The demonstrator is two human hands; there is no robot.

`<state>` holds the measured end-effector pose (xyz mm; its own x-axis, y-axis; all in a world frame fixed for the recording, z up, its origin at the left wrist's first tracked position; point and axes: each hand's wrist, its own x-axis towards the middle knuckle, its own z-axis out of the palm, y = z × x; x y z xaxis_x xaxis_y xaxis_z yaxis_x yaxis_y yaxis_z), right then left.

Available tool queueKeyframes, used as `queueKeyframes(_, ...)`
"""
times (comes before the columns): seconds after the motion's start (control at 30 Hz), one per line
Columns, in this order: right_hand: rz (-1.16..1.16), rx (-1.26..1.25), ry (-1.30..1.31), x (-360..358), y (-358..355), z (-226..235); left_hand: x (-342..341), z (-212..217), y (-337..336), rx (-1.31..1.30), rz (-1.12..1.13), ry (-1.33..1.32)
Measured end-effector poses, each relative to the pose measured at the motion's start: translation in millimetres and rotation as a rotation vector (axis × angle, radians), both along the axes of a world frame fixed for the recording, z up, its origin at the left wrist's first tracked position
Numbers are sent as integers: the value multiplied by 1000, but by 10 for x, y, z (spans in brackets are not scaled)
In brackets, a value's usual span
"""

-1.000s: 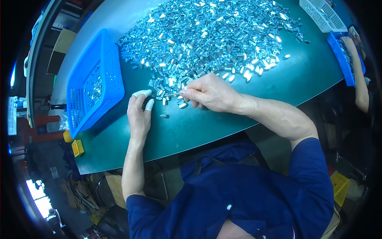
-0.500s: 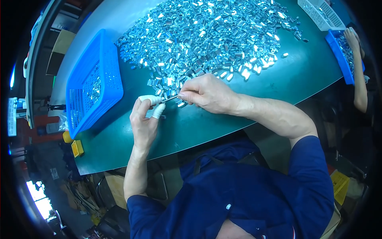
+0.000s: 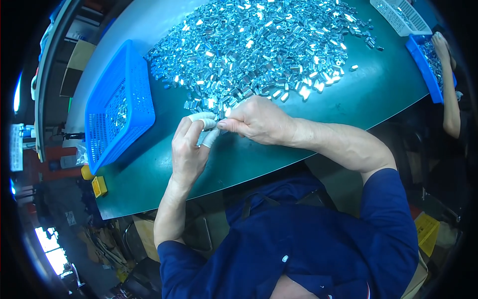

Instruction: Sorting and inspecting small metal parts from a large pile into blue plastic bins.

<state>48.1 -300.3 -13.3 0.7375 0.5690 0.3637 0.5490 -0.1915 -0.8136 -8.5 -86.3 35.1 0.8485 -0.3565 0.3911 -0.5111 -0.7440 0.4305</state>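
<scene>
My left hand, with white coverings on its thumb and some fingers, pinches what looks like a small metal piece, mostly hidden by the fingertips. Against it, my right hand is closed in a pinch on a thin metal rod, whose shaft is now nearly covered by the fingers. The fingertips of both hands meet just at the near edge of a large pile of small shiny metal pieces, short and tube-like, spread over the green tabletop.
At the left stands a tilted blue perforated basket with some metal pieces inside. A small yellow box sits at the table's left corner. At the far right are a white basket, a blue bin and another person's hand.
My left hand has moved right and slightly up, closing the gap to my right hand. The thin metal rod, visible between them before, is now largely hidden.
</scene>
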Motion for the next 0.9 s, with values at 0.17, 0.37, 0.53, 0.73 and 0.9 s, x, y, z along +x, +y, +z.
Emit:
queueKeyframes(0.17, 18, 49, 30, -6, 34, -3, 0, 50, -4, 62, 11, -37)
queueKeyframes(0.37, -24, 249, 201, 23, -36, 104, 88, 400, 405, 215, 139, -270)
queueKeyframes(0.53, 7, 258, 240, 12, -19, 168, 250, 829, 1207, 305, 517, -414)
queueKeyframes(0.73, -14, 196, 228, 50, -61, 70, 47, 486, 889, 211, 233, -177)
queueKeyframes(0.9, 36, 128, 209, 5, 0, 96, -336, -29, 555, 220, 134, 221)
